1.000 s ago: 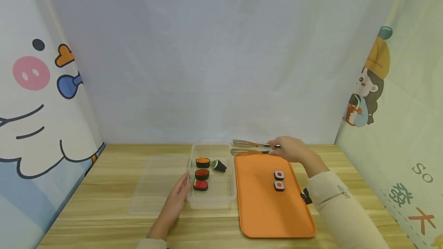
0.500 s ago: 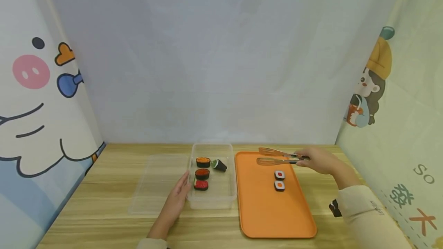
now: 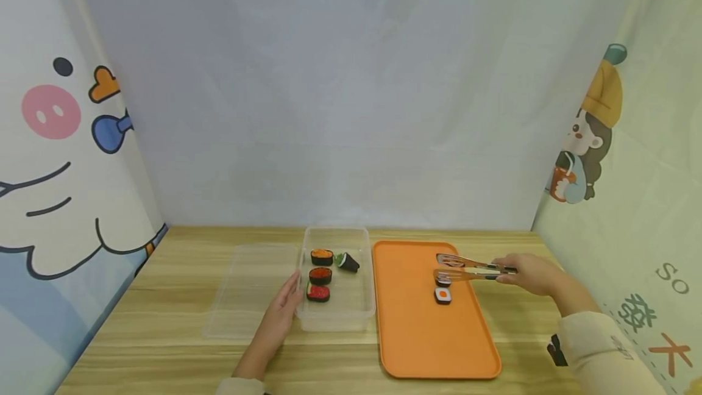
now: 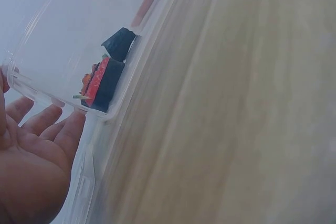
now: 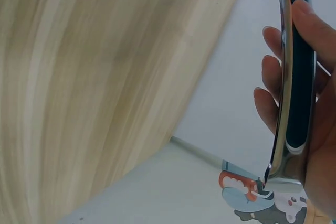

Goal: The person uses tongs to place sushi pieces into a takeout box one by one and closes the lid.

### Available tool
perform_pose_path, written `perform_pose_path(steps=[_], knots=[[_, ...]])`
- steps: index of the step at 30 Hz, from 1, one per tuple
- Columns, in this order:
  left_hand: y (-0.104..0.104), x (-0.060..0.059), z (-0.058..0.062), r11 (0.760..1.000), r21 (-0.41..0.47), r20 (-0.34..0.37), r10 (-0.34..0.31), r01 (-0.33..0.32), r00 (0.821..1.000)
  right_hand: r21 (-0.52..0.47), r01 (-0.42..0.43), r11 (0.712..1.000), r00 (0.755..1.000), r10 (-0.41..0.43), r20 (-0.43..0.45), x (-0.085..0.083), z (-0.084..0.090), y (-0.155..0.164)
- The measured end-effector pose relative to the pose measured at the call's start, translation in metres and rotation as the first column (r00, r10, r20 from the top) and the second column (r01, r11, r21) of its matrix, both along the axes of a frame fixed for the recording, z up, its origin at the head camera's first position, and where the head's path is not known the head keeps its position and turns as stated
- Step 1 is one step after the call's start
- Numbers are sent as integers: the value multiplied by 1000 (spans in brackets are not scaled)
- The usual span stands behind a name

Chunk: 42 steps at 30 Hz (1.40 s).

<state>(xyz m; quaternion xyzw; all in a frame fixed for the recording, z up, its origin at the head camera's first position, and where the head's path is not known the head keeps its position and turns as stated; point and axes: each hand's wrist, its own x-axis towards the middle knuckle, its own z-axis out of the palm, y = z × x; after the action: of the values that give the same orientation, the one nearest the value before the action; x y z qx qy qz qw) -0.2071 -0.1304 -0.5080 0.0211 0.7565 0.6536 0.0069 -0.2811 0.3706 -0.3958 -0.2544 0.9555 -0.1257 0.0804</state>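
Note:
My right hand [image 3: 531, 273] holds a pair of metal tongs [image 3: 476, 272] by the dark-padded handles. The tongs' two slotted ends are apart, over the far sushi roll [image 3: 443, 283] on the orange tray [image 3: 417, 340], partly hiding it. Just in front of that lies a second sushi roll [image 3: 442, 295] with an orange centre. My left hand [image 3: 278, 313] rests against the left side of a clear plastic container [image 3: 336, 323], fingertips on its wall in the left wrist view. Inside are sushi pieces with orange [image 3: 321, 256], orange-red [image 3: 320, 275] and red [image 3: 318, 292] toppings, and a dark cone-shaped hand roll [image 3: 348, 262].
A clear flat lid [image 3: 249, 291] lies on the wooden table [image 3: 164, 322], left of the container. The tray stands close to the container's right side. A pale curtain [image 3: 340, 108] hangs behind the table, with printed cloths [image 3: 647, 212] at both sides.
My right hand has carried the tongs rightward and down, from beside the container's far right corner to the far sushi roll on the tray. My left hand stays at the container.

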Motion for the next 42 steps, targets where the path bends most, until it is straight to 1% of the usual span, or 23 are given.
perform_pose_path(steps=[3,10,19,23,29,34,42], knots=[[0,1,0,1000,-2,5,3,-3,1000,-12,15,1000,1000,-15,12,2,-4,4],[0,1,1,1000,1,2,-1,1,1000,-60,11,998,999,-9,46,2,-11,10],[0,0,2,1000,1,1,-1,1,1000,-66,14,998,999,-10,48,0,-14,13],[-1,1,3,1000,1,-2,0,0,1000,-72,23,997,997,-17,72,0,-19,14],[-1,2,3,1000,-12,1,0,0,1000,-77,26,997,998,-21,66,2,-25,12],[-1,1,3,1000,-23,7,-2,2,1000,-89,18,996,999,-15,39,1,-23,6],[-1,1,2,1000,-25,10,11,-11,1000,-116,-12,993,1000,12,0,-5,-8,-16]])
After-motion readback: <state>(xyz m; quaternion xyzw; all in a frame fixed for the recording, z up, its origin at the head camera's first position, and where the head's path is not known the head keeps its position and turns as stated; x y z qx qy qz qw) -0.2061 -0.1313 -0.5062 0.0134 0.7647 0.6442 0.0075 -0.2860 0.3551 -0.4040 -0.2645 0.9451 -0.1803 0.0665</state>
